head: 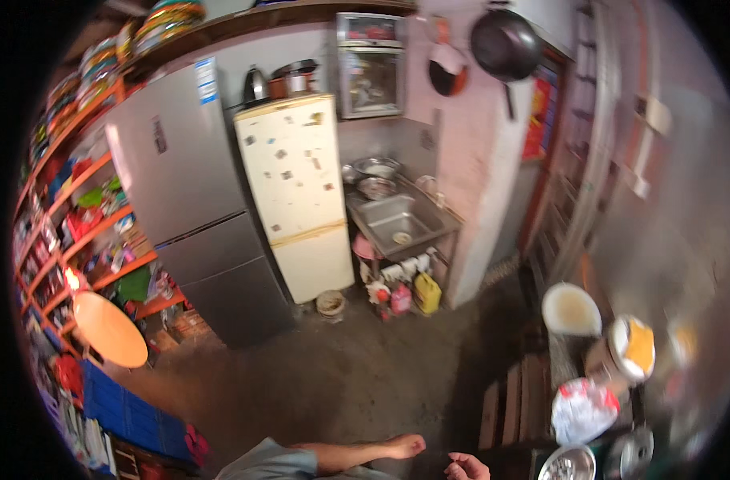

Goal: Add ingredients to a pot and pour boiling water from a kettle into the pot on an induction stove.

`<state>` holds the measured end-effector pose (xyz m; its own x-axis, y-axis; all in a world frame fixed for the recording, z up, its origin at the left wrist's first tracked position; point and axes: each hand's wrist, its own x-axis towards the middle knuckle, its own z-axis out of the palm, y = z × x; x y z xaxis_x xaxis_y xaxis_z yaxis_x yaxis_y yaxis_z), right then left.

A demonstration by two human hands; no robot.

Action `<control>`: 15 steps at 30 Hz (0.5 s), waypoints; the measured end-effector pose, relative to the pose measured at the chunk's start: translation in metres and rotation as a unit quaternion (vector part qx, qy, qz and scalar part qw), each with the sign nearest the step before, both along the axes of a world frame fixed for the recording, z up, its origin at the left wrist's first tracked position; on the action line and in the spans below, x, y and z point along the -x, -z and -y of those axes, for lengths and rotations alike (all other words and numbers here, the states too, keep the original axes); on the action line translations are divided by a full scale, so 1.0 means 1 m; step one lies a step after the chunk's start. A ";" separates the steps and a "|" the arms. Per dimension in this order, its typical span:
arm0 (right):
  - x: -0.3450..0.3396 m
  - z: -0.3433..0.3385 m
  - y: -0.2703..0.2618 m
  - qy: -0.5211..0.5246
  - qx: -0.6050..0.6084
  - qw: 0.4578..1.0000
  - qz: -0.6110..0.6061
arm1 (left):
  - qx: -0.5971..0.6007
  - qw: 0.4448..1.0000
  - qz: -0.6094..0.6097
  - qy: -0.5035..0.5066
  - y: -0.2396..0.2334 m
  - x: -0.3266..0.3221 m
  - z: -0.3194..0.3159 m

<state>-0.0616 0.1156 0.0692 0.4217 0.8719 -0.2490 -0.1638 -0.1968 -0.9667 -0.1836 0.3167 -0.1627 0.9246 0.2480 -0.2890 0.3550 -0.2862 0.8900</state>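
My left hand (pixel 408 446) is low in the frame, at the end of a bare forearm coming out of a grey sleeve (pixel 275 461). Its fingers look curled, and nothing shows in it. Close by on the right, my right hand (pixel 468 467) is cut by the bottom edge, its fingers loosely bent. I see no object in it, but part of the hand is out of frame. Both are over the dark concrete floor (pixel 341 384). Nearest to the right hand are wooden slats (pixel 512 408) and a metal bowl (pixel 567 463).
Ahead stand a grey refrigerator (pixel 179 162), a cream refrigerator (pixel 296 180) and a steel sink (pixel 401 222). At right are a white basin (pixel 572 309), a lidded bucket (pixel 626 354) and a plastic bag (pixel 584 411). Left are orange shelves (pixel 125 270), a round orange disc (pixel 110 330) and a blue panel (pixel 131 414).
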 end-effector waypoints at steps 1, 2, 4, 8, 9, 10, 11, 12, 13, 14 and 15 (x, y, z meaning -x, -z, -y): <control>0.001 -0.029 0.014 -0.018 0.000 1.000 0.012 | 0.012 0.998 -0.033 -0.044 -0.003 0.023 -0.027; 0.001 -0.060 0.029 -0.008 0.002 0.997 0.076 | 0.014 0.992 -0.093 -0.079 -0.019 0.042 -0.053; 0.001 -0.126 0.038 -0.046 0.008 0.978 0.202 | 0.004 0.975 -0.141 -0.169 -0.008 0.086 -0.097; 0.012 -0.249 0.040 -0.050 0.014 0.979 0.198 | 0.066 0.954 -0.137 -0.258 0.022 0.158 -0.179; 0.011 -0.277 0.038 -0.056 0.008 0.978 0.201 | 0.092 0.950 -0.127 -0.268 0.021 0.168 -0.196; 0.010 -0.303 0.037 -0.073 -0.007 0.971 0.228 | 0.118 0.945 -0.119 -0.280 0.022 0.180 -0.213; 0.008 -0.329 0.036 -0.088 -0.023 0.963 0.255 | 0.114 0.944 -0.116 -0.288 0.023 0.192 -0.232; 0.004 -0.354 0.035 -0.107 -0.021 0.959 0.262 | 0.108 0.956 -0.117 -0.247 0.025 0.200 -0.251; 0.001 -0.380 0.036 -0.112 -0.026 0.958 0.263 | 0.103 0.966 -0.120 -0.206 0.033 0.209 -0.269; -0.003 -0.405 0.039 -0.116 -0.009 0.953 0.281 | 0.099 0.965 -0.118 -0.213 0.040 0.216 -0.282; -0.010 -0.428 0.045 -0.118 0.008 0.947 0.298 | 0.129 0.943 -0.146 -0.269 0.051 0.221 -0.294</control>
